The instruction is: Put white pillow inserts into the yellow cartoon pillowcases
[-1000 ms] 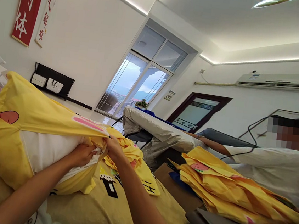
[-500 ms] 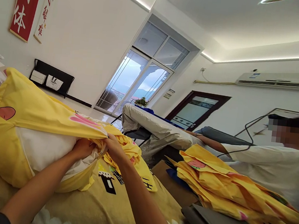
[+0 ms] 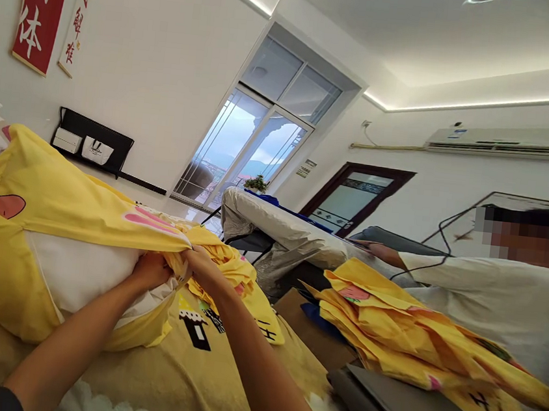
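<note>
While left hand [image 3: 151, 271] and right hand [image 3: 200, 266] clutch its fabric, the pillowcase [image 3: 73, 204] extends leftward.

Left fingers [image 3: 165, 272] partly hidden, yellow pillowcase [image 3: 73, 207] cropped

Soft light from ceiling strips [image 3: 491, 103]

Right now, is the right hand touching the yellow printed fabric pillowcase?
Touching: the head view shows the right hand gripping the yellow pillowcase by its stretched edge.
</note>
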Tool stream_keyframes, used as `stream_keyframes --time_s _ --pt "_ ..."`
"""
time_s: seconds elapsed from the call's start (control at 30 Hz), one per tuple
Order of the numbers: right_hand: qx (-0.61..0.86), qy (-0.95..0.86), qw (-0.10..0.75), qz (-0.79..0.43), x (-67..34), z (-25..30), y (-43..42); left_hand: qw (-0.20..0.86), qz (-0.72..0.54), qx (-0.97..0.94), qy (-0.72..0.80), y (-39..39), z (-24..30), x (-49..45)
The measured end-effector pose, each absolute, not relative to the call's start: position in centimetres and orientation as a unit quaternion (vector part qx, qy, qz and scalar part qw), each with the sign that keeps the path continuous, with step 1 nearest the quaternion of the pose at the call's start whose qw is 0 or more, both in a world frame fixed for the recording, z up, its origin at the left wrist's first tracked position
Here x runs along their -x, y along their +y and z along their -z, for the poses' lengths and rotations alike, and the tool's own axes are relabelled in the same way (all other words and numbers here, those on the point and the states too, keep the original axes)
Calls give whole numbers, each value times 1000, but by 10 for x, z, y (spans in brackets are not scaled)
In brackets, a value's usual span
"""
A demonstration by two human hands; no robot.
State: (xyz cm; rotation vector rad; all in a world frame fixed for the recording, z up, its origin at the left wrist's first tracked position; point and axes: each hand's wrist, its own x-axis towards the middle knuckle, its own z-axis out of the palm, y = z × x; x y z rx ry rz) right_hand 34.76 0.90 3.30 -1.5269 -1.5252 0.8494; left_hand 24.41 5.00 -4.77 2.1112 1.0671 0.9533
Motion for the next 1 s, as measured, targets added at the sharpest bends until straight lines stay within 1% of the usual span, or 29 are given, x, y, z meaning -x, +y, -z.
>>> stream_keyframes --time_s 0.07,0.2,0.27,0.33,0.4,0.43,0.6,0.7,0.87,0.93,1.0 --pt "585 -607 389 -370 -347 -39 4 291 -368 -790 394 49 46 -244" --pt "495 -630 346 -488 -360 -52 -8 285 -417 -782 364 47 44 -244" --pt "465 -628 354 -514 -370 -55 -11 298 -422 -776 361 45 44 -243" --pt "472 -606 383 -513 -381 -52 -10 313 -409 -773 370 44 44 -243" --pt "503 -583 404 -494 -390 -47 -7 320 -396 -773 380 44 45 -244" --pt "518 -585 400 -480 -393 -44 -5 319 -392 -773 382 44 45 -244" --pt "529 -688 316 -384 -394 -35 0 312 -379 -779 390 45 46 -245" --pt "539 -709 289 -351 -385 -26 3 305 -363 -783 403 46 46 -245" --pt "561 -704 316 -299 -383 -13 12 264 -349 -809 392 36 36 -239" --pt "565 -702 344 -262 -391 -15 16 212 -351 -840 355 23 28 -230" --pt "564 -698 382 -222 -403 -22 18 90 -360 -878 303 5 20 -215"
